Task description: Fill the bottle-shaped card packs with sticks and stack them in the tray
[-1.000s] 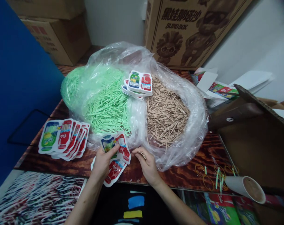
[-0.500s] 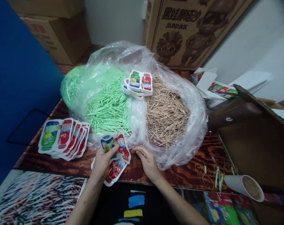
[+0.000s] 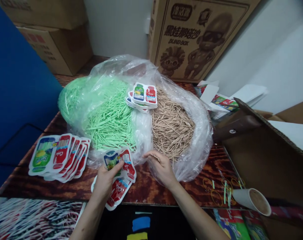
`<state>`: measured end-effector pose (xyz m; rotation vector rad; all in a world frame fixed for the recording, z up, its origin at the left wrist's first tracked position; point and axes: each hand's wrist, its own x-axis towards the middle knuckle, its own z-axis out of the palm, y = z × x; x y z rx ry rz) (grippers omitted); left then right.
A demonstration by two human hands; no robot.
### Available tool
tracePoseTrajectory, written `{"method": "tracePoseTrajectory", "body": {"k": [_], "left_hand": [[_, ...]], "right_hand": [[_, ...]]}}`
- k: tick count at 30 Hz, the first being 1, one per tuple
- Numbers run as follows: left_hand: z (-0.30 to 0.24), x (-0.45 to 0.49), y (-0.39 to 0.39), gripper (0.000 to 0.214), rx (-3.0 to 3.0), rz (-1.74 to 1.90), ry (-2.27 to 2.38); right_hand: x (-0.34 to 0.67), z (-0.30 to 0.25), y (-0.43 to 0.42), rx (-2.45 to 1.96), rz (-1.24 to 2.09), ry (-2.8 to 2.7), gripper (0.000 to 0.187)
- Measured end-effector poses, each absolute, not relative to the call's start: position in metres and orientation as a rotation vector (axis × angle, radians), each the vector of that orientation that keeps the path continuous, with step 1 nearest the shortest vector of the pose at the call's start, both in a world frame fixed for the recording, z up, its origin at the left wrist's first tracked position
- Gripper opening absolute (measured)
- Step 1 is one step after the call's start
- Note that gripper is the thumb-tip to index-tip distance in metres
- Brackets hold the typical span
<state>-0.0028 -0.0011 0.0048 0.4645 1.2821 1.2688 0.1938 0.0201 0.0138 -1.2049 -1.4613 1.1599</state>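
My left hand (image 3: 105, 180) is closed on a bottle-printed packet (image 3: 119, 162), thumb on its face, with more packets (image 3: 117, 191) lying under it at the table's front edge. My right hand (image 3: 161, 166) pinches a small bundle of tan sticks (image 3: 155, 156) beside the clear plastic bag (image 3: 201, 146). The bag holds a heap of tan sticks (image 3: 171, 126) on the right and a heap of green sticks (image 3: 108, 116) on the left.
A fan of filled packets (image 3: 58, 158) lies at the left on the wooden table (image 3: 151, 186). Another packet stack (image 3: 141, 96) sits atop the bag. Cardboard boxes (image 3: 191, 36) stand behind. An open carton (image 3: 266, 150), rubber bands (image 3: 216, 190) and a paper cup (image 3: 253, 201) are at the right.
My right hand moved slightly up toward the tan heap with the bundle. The view shifted downward and to the left. The left hand keeps its hold on the packet.
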Motion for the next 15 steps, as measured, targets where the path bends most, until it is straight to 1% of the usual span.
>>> {"method": "tracePoseTrajectory", "body": {"k": [7,15], "left_hand": [[0.003,0.004,0.003,0.024,0.644,1.174,1.274],[0.016,0.017,0.009,0.018,0.988,0.995,1.347]], "right_hand": [[0.201,0.02,0.028,-1.199,1.106,-1.496,0.019],[0.21,0.019,0.033,-1.232,1.062,-1.519,0.02]]}}
